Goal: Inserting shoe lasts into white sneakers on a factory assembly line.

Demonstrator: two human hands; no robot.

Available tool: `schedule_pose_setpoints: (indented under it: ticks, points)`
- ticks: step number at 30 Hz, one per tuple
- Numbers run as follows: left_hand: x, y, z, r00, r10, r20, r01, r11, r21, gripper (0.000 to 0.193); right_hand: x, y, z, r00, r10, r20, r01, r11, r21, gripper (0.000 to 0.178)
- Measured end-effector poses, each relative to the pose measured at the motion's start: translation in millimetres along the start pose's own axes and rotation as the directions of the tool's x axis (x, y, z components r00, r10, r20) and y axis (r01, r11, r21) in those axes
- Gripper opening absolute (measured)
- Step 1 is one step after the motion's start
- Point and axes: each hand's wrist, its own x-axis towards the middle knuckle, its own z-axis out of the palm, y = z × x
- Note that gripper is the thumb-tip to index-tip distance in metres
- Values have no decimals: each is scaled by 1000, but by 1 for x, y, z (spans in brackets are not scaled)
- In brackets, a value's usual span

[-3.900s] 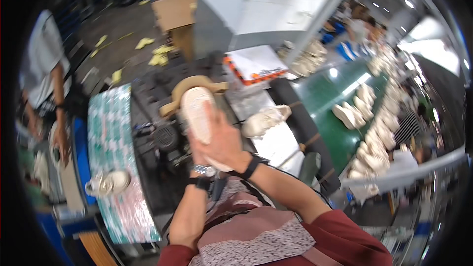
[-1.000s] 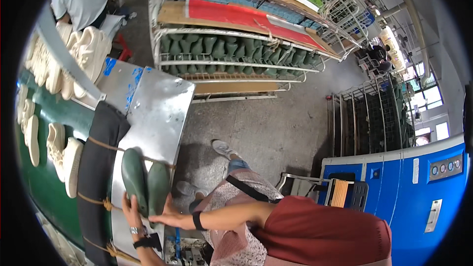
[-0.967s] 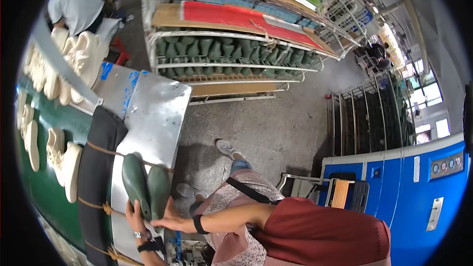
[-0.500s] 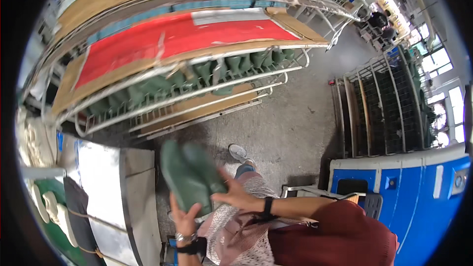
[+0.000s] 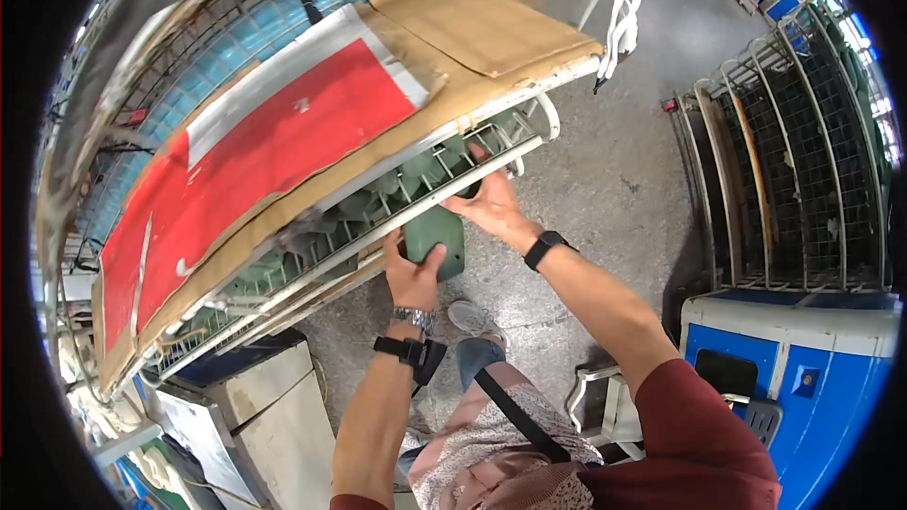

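Note:
My left hand is closed on a green shoe last, its thumb pressed on the side. This last hangs just below the front rail of a white wire shelf. My right hand reaches to the same rail, farther right. Its thumb and fingers curve round another green last, mostly hidden by the rail and the hand. Behind the rail stand several more green lasts in a row between the wires.
Cardboard with a red sheet covers the rack's upper level. A second wire rack stands at the right, above a blue cabinet. Near my left arm is a pale cabinet. Grey floor lies between the racks.
Both hands have moved up and away from my body, to the rack. The two green lasts, held together before, are now apart at the shelf rail. The rack appears closer.

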Motion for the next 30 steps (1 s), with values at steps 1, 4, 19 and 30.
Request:
schedule_pose_setpoints:
  ticks: [1, 4, 19, 30]
  points:
    - [14, -8, 8, 998, 14, -63, -22, 990, -136, 73, 6, -5, 3, 995, 36, 89, -67, 925, 373, 102]
    - [50, -14, 49, 995, 9, -102, -38, 958, -285, 65, 20, 57, 28, 998, -3, 64, -33, 831, 555, 97]
    - [10, -53, -88, 883, -439, -166, 254, 744, -618, 51, -141, 50, 42, 914, 284, 291, -377, 860, 345, 60]
    - [-14, -74, -90, 891, -436, -127, 438, 750, 496, 34, -192, 19, 28, 657, 145, 740, -372, 916, 151, 43]
